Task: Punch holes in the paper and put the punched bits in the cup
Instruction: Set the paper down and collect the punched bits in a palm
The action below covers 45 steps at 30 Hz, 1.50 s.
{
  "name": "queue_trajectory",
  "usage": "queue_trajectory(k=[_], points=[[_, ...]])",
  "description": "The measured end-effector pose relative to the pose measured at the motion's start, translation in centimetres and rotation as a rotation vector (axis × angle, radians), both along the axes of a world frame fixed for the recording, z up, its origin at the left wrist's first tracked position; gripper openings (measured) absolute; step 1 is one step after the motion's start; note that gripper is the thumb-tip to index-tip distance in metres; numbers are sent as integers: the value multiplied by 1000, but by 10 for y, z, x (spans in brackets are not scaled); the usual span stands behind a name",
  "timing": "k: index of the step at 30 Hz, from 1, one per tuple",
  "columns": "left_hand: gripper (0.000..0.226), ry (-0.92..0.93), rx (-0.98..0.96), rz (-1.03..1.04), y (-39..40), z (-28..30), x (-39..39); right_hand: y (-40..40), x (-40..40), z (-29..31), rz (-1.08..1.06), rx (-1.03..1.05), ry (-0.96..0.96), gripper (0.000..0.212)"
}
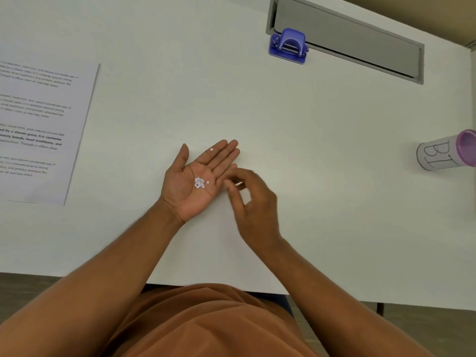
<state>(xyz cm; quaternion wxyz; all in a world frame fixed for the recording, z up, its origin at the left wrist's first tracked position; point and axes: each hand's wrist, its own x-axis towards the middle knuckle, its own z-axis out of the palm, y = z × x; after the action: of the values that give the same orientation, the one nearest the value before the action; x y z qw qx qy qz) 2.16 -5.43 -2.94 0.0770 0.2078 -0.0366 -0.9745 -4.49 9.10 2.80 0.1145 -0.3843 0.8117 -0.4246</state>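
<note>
My left hand lies flat and palm up on the white table. A small heap of white punched bits rests in its palm, and one loose bit sits on a finger. My right hand hovers just right of the left, blurred, with thumb and fingers curled close together beside the left little finger; whether it pinches a bit is unclear. The printed paper lies flat at the far left. The blue hole punch stands at the back. The cup, white with a purple rim, stands at the right edge.
A grey cable hatch is set into the table behind the punch. The table's near edge runs just in front of my body.
</note>
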Motion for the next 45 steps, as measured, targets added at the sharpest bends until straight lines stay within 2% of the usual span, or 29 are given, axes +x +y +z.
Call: queue_trajectory(k=[3,7,12,16,21,28,35,38,42,45], points=[[76,-22,6,36,7,2,-1,39,-32,4,-164,17,-15,11],[75,-31,0,117,15,7,2,91,-83,-5,-191,195,-57,12],[74,-37,10,274,35,9,10,112,-128,-19,49,325,-20,14],[74,-53,-20,362,62,11,7,111,-145,-23,193,310,-77,14],[74,-56,-42,439,94,14,-15,109,-156,-29,311,278,-56,15],[75,-49,-48,499,112,9,-35,103,-166,-37,410,232,86,14],[76,-55,-65,517,118,6,-40,98,-167,-46,472,213,347,18],[76,-51,-68,521,120,5,-38,96,-166,-47,499,236,428,21],[76,-53,-56,525,119,6,-35,92,-162,-48,515,300,515,8],[76,-52,-65,522,115,13,-33,89,-157,-49,513,353,545,11]])
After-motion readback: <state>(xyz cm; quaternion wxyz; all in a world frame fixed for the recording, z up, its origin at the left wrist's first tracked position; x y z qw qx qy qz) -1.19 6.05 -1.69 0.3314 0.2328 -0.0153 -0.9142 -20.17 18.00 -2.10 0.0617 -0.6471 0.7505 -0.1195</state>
